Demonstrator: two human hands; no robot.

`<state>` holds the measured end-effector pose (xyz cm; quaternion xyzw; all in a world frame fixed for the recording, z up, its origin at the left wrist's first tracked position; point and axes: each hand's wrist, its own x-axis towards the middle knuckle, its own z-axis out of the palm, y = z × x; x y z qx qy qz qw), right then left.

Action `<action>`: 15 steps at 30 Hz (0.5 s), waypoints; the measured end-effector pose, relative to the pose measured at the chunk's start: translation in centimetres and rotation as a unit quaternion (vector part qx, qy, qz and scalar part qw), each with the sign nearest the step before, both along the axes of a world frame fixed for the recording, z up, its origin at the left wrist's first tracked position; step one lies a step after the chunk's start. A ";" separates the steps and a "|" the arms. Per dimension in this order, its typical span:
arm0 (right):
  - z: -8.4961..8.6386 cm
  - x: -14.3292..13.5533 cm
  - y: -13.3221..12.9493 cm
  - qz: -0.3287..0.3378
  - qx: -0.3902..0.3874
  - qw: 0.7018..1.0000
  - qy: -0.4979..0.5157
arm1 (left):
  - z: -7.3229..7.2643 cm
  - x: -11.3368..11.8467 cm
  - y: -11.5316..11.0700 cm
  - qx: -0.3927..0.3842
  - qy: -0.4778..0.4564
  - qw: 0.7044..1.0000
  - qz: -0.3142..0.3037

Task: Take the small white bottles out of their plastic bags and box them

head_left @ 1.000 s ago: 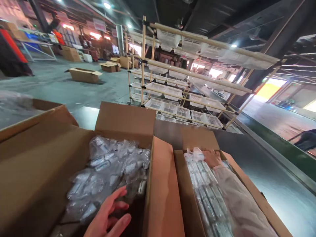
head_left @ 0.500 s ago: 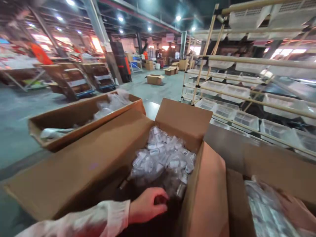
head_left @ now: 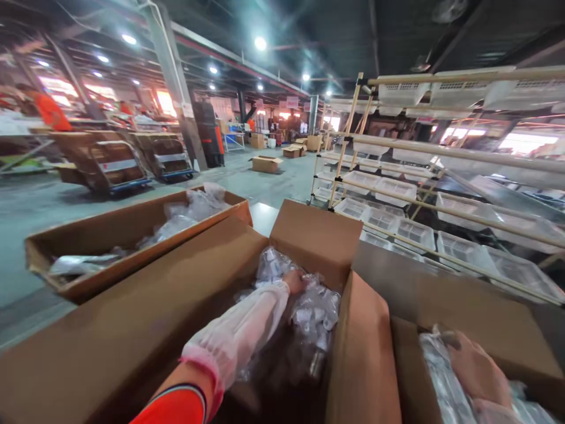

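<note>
My left hand reaches into the open cardboard box in the middle and touches the clear plastic bags of small white parts; its fingertips are hidden among them. A whitish sleeve covers that forearm. At the lower right, my right hand lies over long clear plastic packs inside a second box. Its fingers curl down at the packs' edge, and the tips are blurred. The middle box has its flaps spread outward.
A long carton with clear bags stands at the left. Behind on the right rises a pipe rack with white baskets. Loaded carts, a pillar and a small carton stand farther back.
My left hand has moved forward from the near part of the middle box onto the bags. My right hand shows more fully over the packs. The view has tilted up and shifted.
</note>
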<state>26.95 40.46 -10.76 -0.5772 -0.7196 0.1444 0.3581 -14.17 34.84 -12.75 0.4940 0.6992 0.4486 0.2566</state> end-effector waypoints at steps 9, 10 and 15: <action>1.0 -17.8 -12.4 0.295 -0.264 0.839 0.374 | 9.0 4.4 -9.5 0.060 -0.118 0.989 -0.072; 1.5 -19.2 -13.8 0.312 -0.261 0.824 0.395 | 10.4 5.1 -11.2 0.098 -0.099 0.987 -0.082; 4.6 -20.5 -19.8 0.330 -0.299 0.770 0.457 | 15.5 6.8 -19.4 0.251 0.078 0.955 -0.137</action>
